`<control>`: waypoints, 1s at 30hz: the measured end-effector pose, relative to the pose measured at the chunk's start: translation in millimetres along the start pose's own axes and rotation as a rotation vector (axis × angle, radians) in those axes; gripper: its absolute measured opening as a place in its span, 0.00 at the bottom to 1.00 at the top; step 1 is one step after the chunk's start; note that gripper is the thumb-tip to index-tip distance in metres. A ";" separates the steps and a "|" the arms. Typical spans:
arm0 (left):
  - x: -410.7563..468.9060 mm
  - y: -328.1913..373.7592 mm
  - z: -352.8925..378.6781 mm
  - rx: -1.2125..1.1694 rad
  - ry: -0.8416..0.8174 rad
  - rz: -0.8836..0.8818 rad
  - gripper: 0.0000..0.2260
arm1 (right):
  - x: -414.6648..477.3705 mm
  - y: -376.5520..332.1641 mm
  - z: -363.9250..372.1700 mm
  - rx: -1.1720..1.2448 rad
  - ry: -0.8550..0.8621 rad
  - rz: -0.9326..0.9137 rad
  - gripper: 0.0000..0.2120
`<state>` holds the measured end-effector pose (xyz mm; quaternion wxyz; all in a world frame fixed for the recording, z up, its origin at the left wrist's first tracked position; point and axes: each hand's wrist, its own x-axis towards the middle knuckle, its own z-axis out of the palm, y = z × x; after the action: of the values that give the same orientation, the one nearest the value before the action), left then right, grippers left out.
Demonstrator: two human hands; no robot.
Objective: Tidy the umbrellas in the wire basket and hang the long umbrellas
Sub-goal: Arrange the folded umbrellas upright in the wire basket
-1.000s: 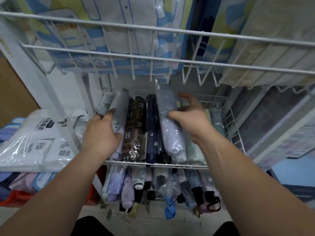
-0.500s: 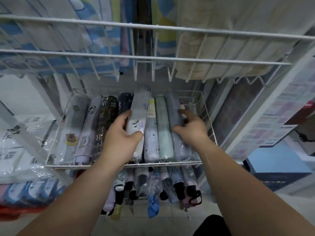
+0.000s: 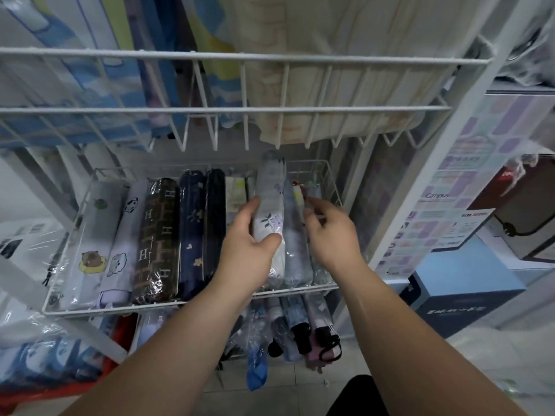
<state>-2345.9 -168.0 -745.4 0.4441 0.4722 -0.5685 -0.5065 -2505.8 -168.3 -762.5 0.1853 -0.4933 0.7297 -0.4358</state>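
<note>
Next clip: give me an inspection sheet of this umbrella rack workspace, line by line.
Surface: white wire basket, filled in one row.
Job's things: folded umbrellas in clear sleeves, side by side; lower umbrellas beneath the basket.
Clutter: plastic-wrapped packs at left.
Hands: left hand grips a floral umbrella; right hand beside it, fingers loosely curled, holding nothing.
Cables: nothing seen.
Surroundings: wire shelf above; blue box at right.
</note>
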 end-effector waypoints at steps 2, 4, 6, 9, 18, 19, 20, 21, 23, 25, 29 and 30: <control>5.1 3.3 14.2 0.013 -0.048 0.004 0.29 | -11.0 3.3 -8.8 0.018 0.038 -0.024 0.17; 11.0 7.8 30.7 0.024 -0.086 0.005 0.26 | -22.0 9.5 -14.6 -0.003 0.069 -0.035 0.17; 18.7 10.1 46.3 0.049 -0.110 -0.005 0.24 | -30.8 16.0 -18.4 0.008 0.073 -0.020 0.18; 30.8 8.6 65.8 0.117 -0.131 -0.024 0.23 | -39.0 22.4 -25.0 0.109 0.037 0.005 0.20; 34.7 19.7 85.9 0.914 -0.366 0.173 0.23 | -76.0 29.7 -59.3 0.211 0.355 -0.018 0.06; 36.6 19.6 85.0 1.008 -0.410 0.196 0.22 | -76.7 33.1 -62.8 0.197 0.434 -0.004 0.03; 37.7 20.3 83.1 1.105 -0.448 0.226 0.22 | -75.4 36.8 -65.9 0.179 0.495 0.004 0.04; 39.2 20.0 80.2 1.200 -0.475 0.260 0.23 | -73.2 41.0 -69.0 0.168 0.526 0.005 0.05; 42.0 17.9 72.7 1.322 -0.483 0.348 0.25 | -68.4 46.8 -72.5 0.204 0.501 0.016 0.07; 46.2 13.3 64.6 1.331 -0.537 0.399 0.31 | -66.1 50.9 -72.6 0.310 0.404 0.021 0.06; 56.1 0.4 50.5 1.387 -0.708 0.401 0.53 | -64.8 56.3 -72.9 0.410 0.205 -0.013 0.11; 57.5 -4.0 49.1 1.395 -0.699 0.406 0.55 | -65.2 57.3 -72.2 0.407 0.190 -0.019 0.09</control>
<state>-2403.0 -217.2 -752.4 -0.0731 0.3424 -0.9346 -0.0626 -2559.4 -70.4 -780.1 0.2075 -0.4093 0.6362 -0.6202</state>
